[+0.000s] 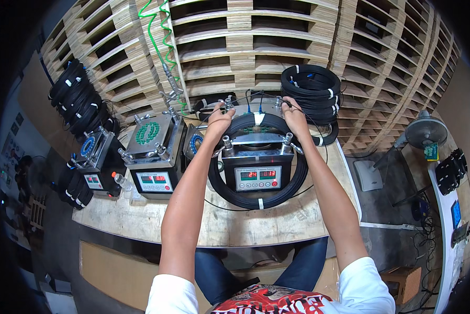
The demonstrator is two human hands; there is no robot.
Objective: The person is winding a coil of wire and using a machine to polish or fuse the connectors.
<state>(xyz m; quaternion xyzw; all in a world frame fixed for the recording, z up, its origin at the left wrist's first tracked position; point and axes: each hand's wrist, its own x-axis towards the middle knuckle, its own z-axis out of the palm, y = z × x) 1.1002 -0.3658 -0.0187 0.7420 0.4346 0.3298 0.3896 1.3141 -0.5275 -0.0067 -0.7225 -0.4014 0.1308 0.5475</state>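
Observation:
The polishing machine [259,178], a dark metal box with a lit red display, stands in front of me. A large coil of black cable [245,203] with white ties hangs around its front and lies across its top. Two blue-tipped cable ends [261,108] point up at the machine's back. My left hand [220,120] is closed at the far left metal clamp post [228,103]. At the far right clamp post [279,101], my right hand [295,120] has its fingers bent around the knob. My forearms pass either side of the coil.
Two similar machines [152,180] stand to the left, near a small orange-capped bottle [121,180]. Stacks of black cable coils [311,97] sit at the back right and far left. Wooden pallets [292,31] rise behind the wooden table [141,220]. A fan [426,129] stands right.

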